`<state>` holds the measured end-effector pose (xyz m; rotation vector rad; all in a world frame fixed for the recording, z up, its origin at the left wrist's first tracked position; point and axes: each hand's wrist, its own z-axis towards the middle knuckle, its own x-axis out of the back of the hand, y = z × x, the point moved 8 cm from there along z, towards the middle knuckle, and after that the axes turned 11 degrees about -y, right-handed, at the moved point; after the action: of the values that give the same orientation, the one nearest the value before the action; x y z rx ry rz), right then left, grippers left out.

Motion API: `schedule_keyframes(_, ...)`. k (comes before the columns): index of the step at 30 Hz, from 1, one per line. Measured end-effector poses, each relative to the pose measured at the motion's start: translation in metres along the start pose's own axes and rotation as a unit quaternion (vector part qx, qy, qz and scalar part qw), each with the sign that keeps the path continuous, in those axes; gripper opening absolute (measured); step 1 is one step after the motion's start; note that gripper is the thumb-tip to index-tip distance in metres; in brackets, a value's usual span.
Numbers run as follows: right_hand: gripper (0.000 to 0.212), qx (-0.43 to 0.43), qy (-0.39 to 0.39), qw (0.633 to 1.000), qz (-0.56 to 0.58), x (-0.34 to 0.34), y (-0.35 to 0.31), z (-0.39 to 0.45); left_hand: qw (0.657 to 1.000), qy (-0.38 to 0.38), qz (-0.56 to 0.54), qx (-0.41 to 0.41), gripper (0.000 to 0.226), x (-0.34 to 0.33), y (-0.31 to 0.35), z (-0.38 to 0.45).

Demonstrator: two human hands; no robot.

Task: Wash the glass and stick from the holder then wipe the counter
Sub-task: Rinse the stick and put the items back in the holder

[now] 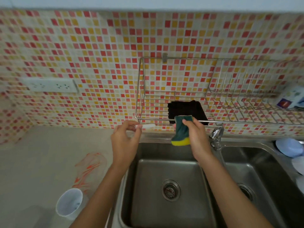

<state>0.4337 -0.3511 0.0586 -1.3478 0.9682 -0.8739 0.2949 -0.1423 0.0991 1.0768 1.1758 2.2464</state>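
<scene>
My left hand point(125, 142) pinches a thin white stick point(148, 126) at the back edge of the left sink basin point(164, 211); the stick points right and is blurred. My right hand point(196, 137) grips a green and yellow sponge point(180, 134), folded, just right of the stick and above the basin. A pale translucent cup point(69, 203) stands on the grey counter point(41, 153) at the lower left, away from both hands.
Orange smears point(89, 167) mark the counter beside the sink. A black cloth point(185, 109) lies on the wire wall rack point(230, 122). The faucet point(217, 134) stands between the basins. Pale blue dishes point(289, 147) sit at the far right, and a socket strip point(51, 85) is on the tiled wall.
</scene>
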Motion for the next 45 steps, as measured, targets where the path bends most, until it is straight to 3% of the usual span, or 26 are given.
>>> schedule_keyframes(5,0.021,0.023,0.012,0.999,-0.027,-0.021,-0.035,0.019,0.999,0.005,-0.039,0.011,0.006,0.015,-0.006,0.012)
schedule_keyframes(9,0.008,0.048,0.004,0.997,-0.064,-0.034,-0.052,0.054,0.998,-0.019,-0.049,0.027,0.001,0.012,-0.010,0.017)
schedule_keyframes(13,0.037,0.014,0.003,0.995,-0.102,-0.041,-0.044,0.092,0.998,-0.030,-0.048,0.032,0.002,0.009,-0.011,0.019)
schedule_keyframes(23,0.030,0.010,-0.028,0.962,-0.270,-0.068,-0.029,0.118,0.998,-0.032,-0.044,0.038,0.009,0.007,-0.016,0.024)
schedule_keyframes(27,0.020,0.010,-0.027,0.907,-0.419,-0.074,-0.025,0.125,0.998,-0.034,-0.037,0.043,0.012,0.008,-0.017,0.024)
schedule_keyframes(30,0.024,-0.008,0.002,0.793,-0.610,-0.076,-0.022,0.125,0.998,-0.035,-0.037,0.044,0.010,0.011,-0.019,0.023)
schedule_keyframes(32,0.029,0.013,0.005,0.764,-0.645,-0.081,-0.028,0.116,0.998,-0.032,-0.035,0.045,0.008,0.016,-0.022,0.023)
schedule_keyframes(35,0.043,0.109,0.030,0.770,-0.628,-0.091,-0.043,0.093,0.998,-0.024,-0.025,0.051,0.009,0.028,-0.029,0.019)
schedule_keyframes(39,0.041,0.285,0.078,0.767,-0.570,-0.116,-0.046,0.044,0.998,-0.007,-0.023,0.053,0.012,0.053,-0.041,0.007)
schedule_keyframes(45,0.050,0.343,-0.026,0.820,-0.457,-0.179,0.023,-0.027,0.997,0.039,0.007,0.073,0.006,0.119,-0.085,-0.030)
